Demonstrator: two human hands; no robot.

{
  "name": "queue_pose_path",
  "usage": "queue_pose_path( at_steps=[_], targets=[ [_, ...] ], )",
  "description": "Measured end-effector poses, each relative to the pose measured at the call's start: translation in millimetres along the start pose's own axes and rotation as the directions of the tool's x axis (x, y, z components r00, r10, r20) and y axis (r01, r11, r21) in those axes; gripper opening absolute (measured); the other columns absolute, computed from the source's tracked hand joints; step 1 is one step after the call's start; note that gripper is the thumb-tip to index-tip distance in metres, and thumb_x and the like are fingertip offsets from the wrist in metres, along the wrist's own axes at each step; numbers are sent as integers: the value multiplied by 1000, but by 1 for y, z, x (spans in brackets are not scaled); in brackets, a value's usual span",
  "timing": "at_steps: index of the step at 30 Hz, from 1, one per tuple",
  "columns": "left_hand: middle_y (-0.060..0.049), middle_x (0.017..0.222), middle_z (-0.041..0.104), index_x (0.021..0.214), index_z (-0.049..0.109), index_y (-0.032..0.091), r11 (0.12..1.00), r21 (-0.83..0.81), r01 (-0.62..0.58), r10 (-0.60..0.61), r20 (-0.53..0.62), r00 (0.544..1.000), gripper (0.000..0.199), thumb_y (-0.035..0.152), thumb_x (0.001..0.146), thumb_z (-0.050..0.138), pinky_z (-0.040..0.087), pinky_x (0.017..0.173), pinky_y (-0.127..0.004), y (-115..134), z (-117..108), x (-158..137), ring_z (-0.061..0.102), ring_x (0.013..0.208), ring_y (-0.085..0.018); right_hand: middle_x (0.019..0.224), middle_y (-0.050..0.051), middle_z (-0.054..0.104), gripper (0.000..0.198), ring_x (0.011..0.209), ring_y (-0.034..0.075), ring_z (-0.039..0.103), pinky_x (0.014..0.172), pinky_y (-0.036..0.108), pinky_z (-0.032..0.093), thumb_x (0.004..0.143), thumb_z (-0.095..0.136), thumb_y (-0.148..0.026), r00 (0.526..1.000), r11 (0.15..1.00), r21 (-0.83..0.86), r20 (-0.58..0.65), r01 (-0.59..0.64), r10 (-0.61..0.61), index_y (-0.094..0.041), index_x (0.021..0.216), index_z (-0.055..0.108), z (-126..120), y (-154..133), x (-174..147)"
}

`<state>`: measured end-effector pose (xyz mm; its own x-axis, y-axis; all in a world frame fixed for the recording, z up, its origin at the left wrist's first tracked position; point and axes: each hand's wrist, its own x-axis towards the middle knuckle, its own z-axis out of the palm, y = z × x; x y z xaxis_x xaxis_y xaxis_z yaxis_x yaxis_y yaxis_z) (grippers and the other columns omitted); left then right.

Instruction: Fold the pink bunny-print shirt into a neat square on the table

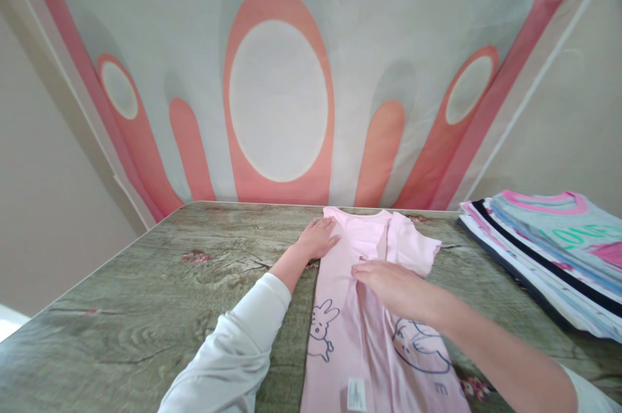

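Observation:
A pink short-sleeved shirt (pixel 335 348) with rabbit line drawings lies on the table, its sides turned inward and its neckline toward the far edge. My left hand (pixel 317 239) rests open on the shirt's upper left edge, fingers stretched out. Across the upper middle of the shirt lies my right hand (pixel 393 282), its fingers straight and together, palm downward. One sleeve (pixel 413 241) sticks out to the right beyond that hand. A white label (pixel 356 395) shows near the bottom of the picture. My right forearm covers part of the right-hand drawing.
A stack of folded clothes (pixel 558 257) stands at the right of the wood-patterned table (pixel 146 309), a grey shirt with pink trim on top. Behind the far table edge hangs a grey backdrop (pixel 276 102) with coral shapes.

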<state>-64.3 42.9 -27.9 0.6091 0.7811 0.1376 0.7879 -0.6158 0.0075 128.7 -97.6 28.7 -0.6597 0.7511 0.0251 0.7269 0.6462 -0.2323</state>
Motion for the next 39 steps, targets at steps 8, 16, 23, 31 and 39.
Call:
queue_pose_path(
  at_steps=[8,16,23,31,39],
  targets=[
    [-8,144,30,136,31,16,1000,-22,-1,1,-9,1000,52,44,94,21,20,107,-40,-2,-1,1,26,132,-20,138,13,41,48,127,23,35,107,39,27,89,42,-30,987,992,46,-115,117,-111,-11,133,41,11,-26,12],
    [-10,145,27,137,29,14,999,2,50,-50,19,999,55,45,92,22,18,108,-40,-5,0,4,24,133,-20,138,15,40,59,128,25,33,108,41,22,87,43,-49,975,964,144,-24,224,-223,-12,133,42,14,-45,8],
    [-8,147,22,139,24,15,995,-4,99,-99,45,994,56,45,92,21,17,108,-43,-5,3,6,20,134,-20,141,17,35,60,130,24,30,108,38,23,90,36,-46,987,972,177,-6,156,-158,-6,134,39,1,-44,27],
    [-7,148,20,140,22,18,992,-14,123,-122,64,991,58,49,92,20,17,108,-43,-14,5,7,18,135,-20,148,18,7,85,136,29,6,112,43,9,81,45,-57,983,966,233,119,108,-138,-4,142,19,29,-60,22],
    [-8,147,24,137,29,17,988,-8,155,-154,33,987,54,46,92,22,19,106,-47,-11,1,6,20,134,-24,147,11,19,60,135,19,17,112,32,16,92,32,-44,855,783,548,215,294,-472,-12,143,20,-9,-88,-24]
  ],
)
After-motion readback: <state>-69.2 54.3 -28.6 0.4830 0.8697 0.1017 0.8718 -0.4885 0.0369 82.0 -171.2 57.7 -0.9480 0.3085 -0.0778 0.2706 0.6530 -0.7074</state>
